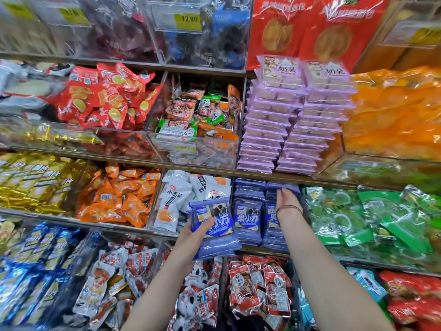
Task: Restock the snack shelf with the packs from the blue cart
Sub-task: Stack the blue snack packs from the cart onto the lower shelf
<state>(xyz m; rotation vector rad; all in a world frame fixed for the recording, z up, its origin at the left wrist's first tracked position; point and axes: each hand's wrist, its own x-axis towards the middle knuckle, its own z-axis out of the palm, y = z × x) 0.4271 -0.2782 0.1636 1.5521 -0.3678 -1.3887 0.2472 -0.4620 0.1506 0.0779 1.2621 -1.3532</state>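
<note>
My left hand [194, 231] holds a small stack of blue-purple snack packs [214, 231] in front of the shelf, thumb on the top pack and fingers underneath. My right hand [285, 199] reaches into the shelf compartment holding two stacks of the same blue-purple packs [248, 218], fingers on the top pack of the right stack [290, 186]. A thin band circles my right wrist. The blue cart is out of view.
White packs [176, 201] fill the compartment to the left, green packs [372, 220] the one to the right. Lilac packs [286, 130] are stacked on the shelf above. Red-and-white packs [257, 287] lie in bins below.
</note>
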